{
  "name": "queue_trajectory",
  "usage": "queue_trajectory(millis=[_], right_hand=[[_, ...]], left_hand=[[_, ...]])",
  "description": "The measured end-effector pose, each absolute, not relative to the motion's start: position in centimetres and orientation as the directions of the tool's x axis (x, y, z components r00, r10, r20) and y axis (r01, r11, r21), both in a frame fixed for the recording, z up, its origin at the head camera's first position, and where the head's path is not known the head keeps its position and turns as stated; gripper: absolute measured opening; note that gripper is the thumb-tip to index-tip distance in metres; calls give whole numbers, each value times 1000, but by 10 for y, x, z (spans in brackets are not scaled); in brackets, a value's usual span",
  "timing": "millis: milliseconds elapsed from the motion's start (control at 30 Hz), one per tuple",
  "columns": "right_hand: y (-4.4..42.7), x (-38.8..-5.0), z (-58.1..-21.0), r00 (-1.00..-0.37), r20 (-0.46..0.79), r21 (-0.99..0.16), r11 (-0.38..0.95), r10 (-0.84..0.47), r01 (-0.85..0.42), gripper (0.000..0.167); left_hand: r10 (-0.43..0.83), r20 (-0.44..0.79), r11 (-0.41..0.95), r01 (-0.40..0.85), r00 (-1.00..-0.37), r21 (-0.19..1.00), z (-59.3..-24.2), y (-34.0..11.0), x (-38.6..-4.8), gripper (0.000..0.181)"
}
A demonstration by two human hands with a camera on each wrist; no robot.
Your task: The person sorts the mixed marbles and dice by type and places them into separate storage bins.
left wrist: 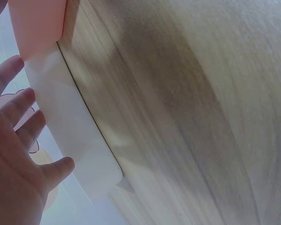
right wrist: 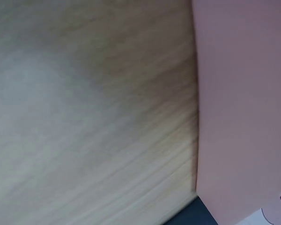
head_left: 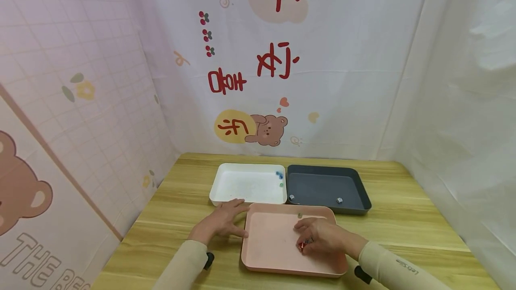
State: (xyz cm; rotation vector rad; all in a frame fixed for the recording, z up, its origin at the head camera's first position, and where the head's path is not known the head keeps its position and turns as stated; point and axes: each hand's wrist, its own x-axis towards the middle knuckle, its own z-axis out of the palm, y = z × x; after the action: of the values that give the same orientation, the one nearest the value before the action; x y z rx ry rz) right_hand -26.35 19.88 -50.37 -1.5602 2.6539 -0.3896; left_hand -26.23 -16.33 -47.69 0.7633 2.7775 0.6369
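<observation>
My right hand (head_left: 322,235) is over the right half of the pink tray (head_left: 266,236), its fingers curled round a few small dice, one red (head_left: 301,246) and others dark and white (head_left: 309,240); the fingers partly hide them. A small green die (head_left: 300,215) lies near that tray's far wall. My left hand (head_left: 222,220) has its fingers spread at the tray's left rim, holding nothing; whether it touches the rim is unclear. In the left wrist view the left hand (left wrist: 14,145) shows spread fingers. The right wrist view shows the pink tray's outer wall (right wrist: 243,103), without the hand.
Behind the pink tray stand a white tray (head_left: 246,185) with blue dice (head_left: 280,175) and a green die (head_left: 281,185) at its right side, and a dark grey tray (head_left: 322,187) with two white dice (head_left: 340,200) near its front. Printed cloth hangs behind the wooden table (head_left: 403,218).
</observation>
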Motion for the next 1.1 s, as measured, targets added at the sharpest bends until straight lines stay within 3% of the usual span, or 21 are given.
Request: queue_trajectory(millis=[133, 400, 633, 833, 1100], right_hand=[[197, -264, -500, -485, 115, -230, 451, -867, -862, 14], [192, -267, -492, -524, 119, -336, 463, -843, -820, 18], [188, -273, -486, -531, 222, -283, 467, -818, -838, 18], [188, -276, -479, -594, 210, -347, 509, -776, -788, 24], [192, -286, -470, -596, 231, -387, 490, -769, -781, 24]], left_hand=[[526, -64, 774, 447, -848, 448, -477, -163, -262, 81], [529, -50, 768, 452, -847, 454, -477, -163, -262, 82], [528, -56, 768, 448, -848, 458, -477, -163, -262, 81], [529, -57, 768, 449, -847, 456, -476, -163, -262, 81], [525, -68, 772, 441, -848, 458, -475, -162, -261, 81]])
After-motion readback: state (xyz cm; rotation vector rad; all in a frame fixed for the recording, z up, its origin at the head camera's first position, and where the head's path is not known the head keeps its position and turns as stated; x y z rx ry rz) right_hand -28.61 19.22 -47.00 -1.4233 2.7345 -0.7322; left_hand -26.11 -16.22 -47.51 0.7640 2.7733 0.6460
